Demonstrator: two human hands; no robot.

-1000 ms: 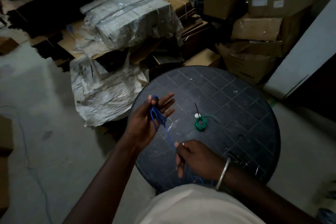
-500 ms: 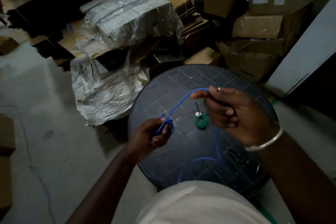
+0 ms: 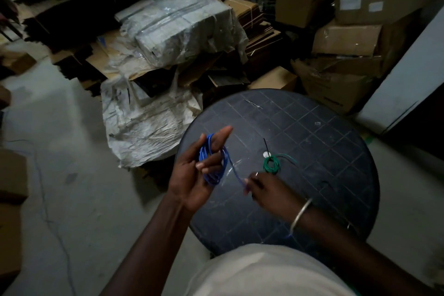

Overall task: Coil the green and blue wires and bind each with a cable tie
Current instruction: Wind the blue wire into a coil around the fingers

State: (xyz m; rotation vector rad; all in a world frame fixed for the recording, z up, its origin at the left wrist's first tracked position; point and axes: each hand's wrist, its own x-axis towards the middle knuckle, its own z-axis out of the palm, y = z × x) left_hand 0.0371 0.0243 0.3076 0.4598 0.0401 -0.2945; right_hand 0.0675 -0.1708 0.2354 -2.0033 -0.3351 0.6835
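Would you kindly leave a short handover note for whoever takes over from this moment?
Left hand: holds the blue wire, partly coiled round its fingers.
Right hand: pinches the blue wire's loose strand just beside the coil.
Green wire: coiled, lying on the round table; a black cable tie sticks out of it, so it looks bound.
Left to do: finish the blue coil, then tie it. No spare tie is plainly visible.
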